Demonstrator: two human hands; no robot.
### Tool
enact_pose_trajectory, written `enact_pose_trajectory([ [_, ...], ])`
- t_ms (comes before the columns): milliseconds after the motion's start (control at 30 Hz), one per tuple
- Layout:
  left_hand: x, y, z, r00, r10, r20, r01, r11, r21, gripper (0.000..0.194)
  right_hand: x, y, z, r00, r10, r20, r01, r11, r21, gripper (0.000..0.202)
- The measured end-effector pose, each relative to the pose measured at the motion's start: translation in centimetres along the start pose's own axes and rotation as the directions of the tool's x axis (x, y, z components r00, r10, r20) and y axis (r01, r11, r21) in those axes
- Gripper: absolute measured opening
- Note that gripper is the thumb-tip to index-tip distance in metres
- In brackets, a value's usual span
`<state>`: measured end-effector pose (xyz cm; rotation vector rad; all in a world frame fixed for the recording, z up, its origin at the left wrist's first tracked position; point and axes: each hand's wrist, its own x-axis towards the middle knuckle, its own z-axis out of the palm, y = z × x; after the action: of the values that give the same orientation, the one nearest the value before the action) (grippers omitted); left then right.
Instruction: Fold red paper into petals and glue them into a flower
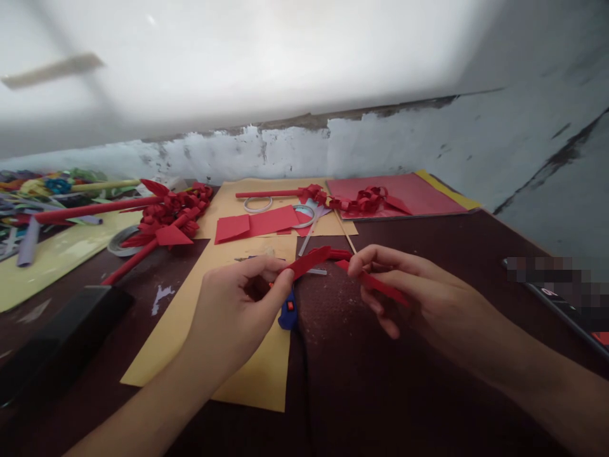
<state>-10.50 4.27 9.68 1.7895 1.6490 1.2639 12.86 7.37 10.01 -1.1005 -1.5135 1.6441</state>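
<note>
Between thumb and fingers, my left hand pinches a red paper piece that points up to the right. My right hand grips another red paper strip, slanting down to the right. The two hands are apart, above the dark table. Just behind the pieces lies a small red item, partly hidden. A blue tool with a red button rests beside my left fingertips, on the edge of yellow paper.
Red paper flowers on rolled stems lie at the left, near a black box. Folded red paper, a tape roll and a curled red chain are at the back. A phone lies at the right.
</note>
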Motion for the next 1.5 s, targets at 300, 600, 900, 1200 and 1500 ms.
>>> enact_pose_trajectory([
  [300, -0.1, 0.1, 0.1, 1.000, -0.016, -0.006, 0.016, 1.000, 0.002, 0.019, 0.6, 0.2, -0.6, 1.000, 0.026, -0.017, -0.026, 1.000, 0.005, 0.010],
  [600, -0.7, -0.5, -0.2, 0.998, -0.030, 0.048, 0.029, 0.999, 0.015, 0.015, 0.0, -0.1, -0.2, 0.842, -0.529, -0.104, 0.350, 0.683, -0.641, 0.010],
  [900, -1.2, -0.2, 0.2, 0.978, 0.036, 0.206, -0.019, 0.996, -0.083, 0.018, -0.8, 0.1, 0.7, 0.770, -0.637, 0.038, 0.500, 0.566, -0.656, 0.010],
  [1200, -1.4, 0.4, -0.1, 0.956, 0.042, 0.290, 0.010, 0.985, -0.174, 0.022, -1.0, 0.2, 0.3, 0.710, -0.699, 0.090, 0.522, 0.436, -0.733, 0.011],
  [1500, -1.4, 0.3, 0.0, 0.947, -0.034, 0.320, 0.126, 0.955, -0.269, 0.023, -0.3, 0.4, 1.0, 0.824, -0.566, -0.010, 0.449, 0.664, -0.598, 0.008],
])
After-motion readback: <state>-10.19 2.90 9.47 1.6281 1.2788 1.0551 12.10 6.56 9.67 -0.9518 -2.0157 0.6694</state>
